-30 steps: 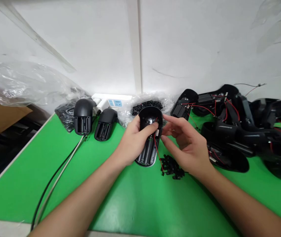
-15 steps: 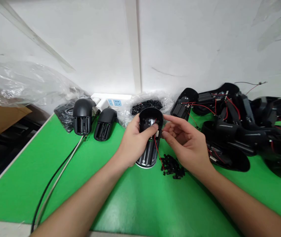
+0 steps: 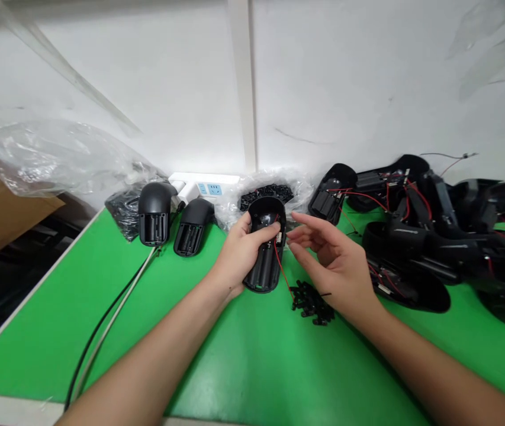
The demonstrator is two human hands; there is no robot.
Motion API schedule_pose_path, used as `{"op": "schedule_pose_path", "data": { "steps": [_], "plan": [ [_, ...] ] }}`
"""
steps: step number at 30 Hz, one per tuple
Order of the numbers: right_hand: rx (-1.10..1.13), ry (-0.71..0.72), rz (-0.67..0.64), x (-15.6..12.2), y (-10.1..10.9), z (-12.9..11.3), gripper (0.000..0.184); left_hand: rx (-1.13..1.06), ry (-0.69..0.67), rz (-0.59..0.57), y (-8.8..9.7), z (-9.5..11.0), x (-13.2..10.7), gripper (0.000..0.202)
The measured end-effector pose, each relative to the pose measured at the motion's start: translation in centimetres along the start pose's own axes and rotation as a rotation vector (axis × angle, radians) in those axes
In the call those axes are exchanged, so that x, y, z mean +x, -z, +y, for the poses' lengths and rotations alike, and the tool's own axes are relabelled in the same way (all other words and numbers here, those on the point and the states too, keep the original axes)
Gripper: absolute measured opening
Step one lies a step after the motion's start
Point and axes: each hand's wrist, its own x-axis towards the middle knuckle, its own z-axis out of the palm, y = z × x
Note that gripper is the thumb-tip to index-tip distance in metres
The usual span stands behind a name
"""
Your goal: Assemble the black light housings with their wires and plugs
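My left hand (image 3: 238, 255) grips a black plastic shell (image 3: 264, 248) with a battery bay and red wires, held just above the green table (image 3: 256, 361), thumb pressed inside the shell's rounded end. My right hand (image 3: 332, 265) hovers right beside the shell, fingers loosely spread and pointing at its edge, holding nothing that I can see. A small heap of black plastic clips (image 3: 311, 300) lies on the table under my right hand.
Two more black shells (image 3: 154, 213) (image 3: 192, 228) stand at the back left beside a white power strip (image 3: 205, 188). A clear bag of small black parts (image 3: 264, 192) sits behind. A pile of wired black housings (image 3: 425, 231) fills the right. Cables (image 3: 105, 319) run along the left.
My left hand has tipped the shell slightly lower and farther away. My right hand's fingers have pulled a little back from the shell and opened.
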Motion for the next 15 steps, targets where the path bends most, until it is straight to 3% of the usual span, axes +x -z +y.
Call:
{"op": "schedule_pose_path", "data": {
  "steps": [5, 10, 15],
  "plan": [
    [-0.025, 0.049, -0.057, -0.3, -0.1, 0.1, 0.052, -0.08, 0.02, 0.045, -0.1, 0.3, -0.1, 0.037],
    [-0.274, 0.186, -0.031, -0.2, 0.1, -0.5, 0.046, -0.334, 0.254, 0.007, -0.4, 1.6, -0.3, 0.022],
    [-0.307, 0.228, 0.076, 0.0, 0.4, -1.1, 0.035, -0.579, 0.394, 0.023, 0.0, 3.5, -0.2, 0.014]
  ]
}}
